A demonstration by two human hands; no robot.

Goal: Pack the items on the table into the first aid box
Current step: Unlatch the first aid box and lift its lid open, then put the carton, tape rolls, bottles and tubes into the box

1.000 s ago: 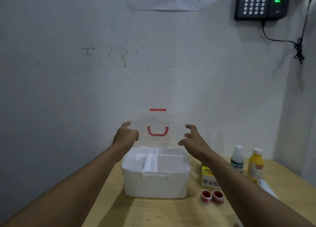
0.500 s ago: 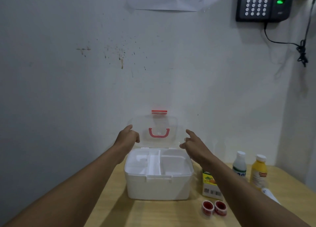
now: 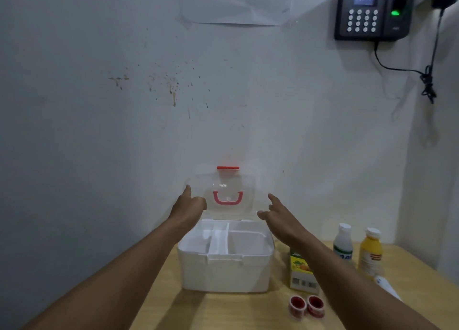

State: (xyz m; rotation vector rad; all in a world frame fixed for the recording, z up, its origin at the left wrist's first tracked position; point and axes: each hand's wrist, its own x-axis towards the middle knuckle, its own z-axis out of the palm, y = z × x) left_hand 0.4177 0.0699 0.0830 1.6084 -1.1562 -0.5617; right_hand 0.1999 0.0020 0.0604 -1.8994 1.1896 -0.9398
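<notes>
White first aid box (image 3: 224, 267) on the tabletop (image 3: 223, 312), clear lid (image 3: 223, 195) raised against the wall. Left hand (image 3: 190, 205) and right hand (image 3: 278, 218) flanking the lid, fingers loose, grasping nothing. Right of the box: carton (image 3: 299, 272), two bottles (image 3: 342, 242), two red tape rolls (image 3: 306, 306).

A white first aid box (image 3: 224, 270) is set on the surface, its clear lid (image 3: 223, 195) raised upright against the wall, with a red handle (image 3: 227, 198). At its 3 o'clock, a yellow carton (image 3: 299, 272), a white bottle (image 3: 343, 242) and a yellow bottle (image 3: 370, 254) are stood upright; two red tape rolls (image 3: 306, 306) are laid at 5 o'clock.
</notes>
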